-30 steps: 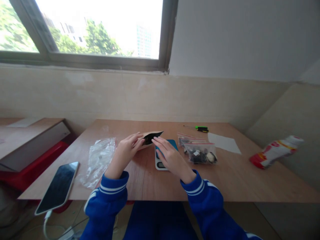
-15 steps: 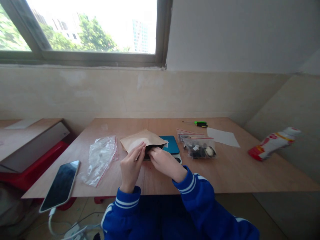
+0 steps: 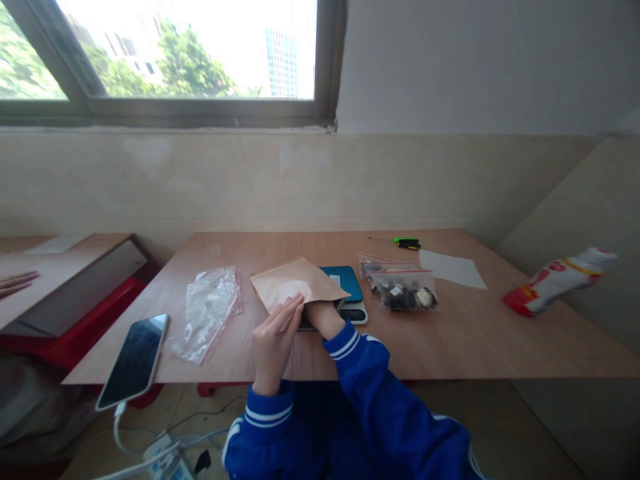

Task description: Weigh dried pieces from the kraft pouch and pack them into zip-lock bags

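Observation:
A brown kraft paper bag (image 3: pixel 300 277) lies tilted in front of me, its open mouth facing my body. My left hand (image 3: pixel 275 340) grips the lower left edge of that mouth, fingers pressed together along the paper. My right hand (image 3: pixel 324 316) is inside the bag up to about the wrist. Its fingers are hidden by the paper, as is anything they touch. Partly under and behind the bag sits a kitchen scale (image 3: pixel 345 283) with a blue-green top and a small dark display.
Flat clear zip bags (image 3: pixel 207 310) and a phone (image 3: pixel 133 363) on a cable lie left. To the right are filled zip bags (image 3: pixel 406 290), a screwdriver (image 3: pixel 406 241), white paper (image 3: pixel 453 269) and a leaning bottle (image 3: pixel 557 281). Another person's hand (image 3: pixel 17 283) rests on the neighbouring table.
My right hand has gone deeper into the bag, hiding its fingers. The left hand keeps its hold. Another person's hand has appeared at the far left. The view has shifted slightly.

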A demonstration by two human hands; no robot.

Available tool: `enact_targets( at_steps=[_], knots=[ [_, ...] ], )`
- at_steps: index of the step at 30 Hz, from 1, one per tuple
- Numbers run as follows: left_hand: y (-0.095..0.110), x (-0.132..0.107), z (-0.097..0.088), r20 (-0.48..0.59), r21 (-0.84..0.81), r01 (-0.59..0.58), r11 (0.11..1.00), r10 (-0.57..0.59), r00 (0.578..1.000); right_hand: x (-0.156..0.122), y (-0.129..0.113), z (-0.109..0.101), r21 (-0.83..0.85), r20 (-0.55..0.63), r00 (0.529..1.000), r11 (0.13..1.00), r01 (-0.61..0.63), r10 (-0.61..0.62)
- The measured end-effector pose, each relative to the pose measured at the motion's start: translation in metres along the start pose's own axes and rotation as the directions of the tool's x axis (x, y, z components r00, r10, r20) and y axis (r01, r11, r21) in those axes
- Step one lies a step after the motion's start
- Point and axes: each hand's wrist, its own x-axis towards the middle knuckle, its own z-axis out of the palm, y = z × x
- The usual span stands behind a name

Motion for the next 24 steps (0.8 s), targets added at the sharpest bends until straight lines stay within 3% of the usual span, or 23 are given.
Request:
enact_targets(
  at_steps=[6,10,16,20,24],
  knots=[
    [0.004,0.004,0.002,-0.046,0.016,0.024,1.000,-0.023,0.999,-0.021,-0.012,-0.034,-0.019,0.060,0.997,0.999,-0.047,0.048],
    [0.005,0.011,-0.003,-0.013,0.078,0.004,0.997,-0.003,1.000,-0.037,-0.018,-0.057,-0.052,0.113,0.991,0.996,-0.069,0.075],
    [0.011,0.023,-0.009,0.012,0.129,-0.009,0.992,0.008,1.000,-0.057,-0.010,-0.066,0.001,-0.089,0.995,0.999,-0.036,0.036],
    [0.014,0.029,-0.009,-0.007,0.165,-0.001,0.986,0.002,1.000,-0.064,-0.004,-0.067,0.116,-0.281,0.960,0.993,0.014,0.019],
    [0.013,0.033,-0.007,-0.006,0.177,-0.016,0.984,0.017,1.000,-0.066,0.002,-0.068,0.135,-0.369,0.930,0.989,0.065,-0.011]
  ],
)
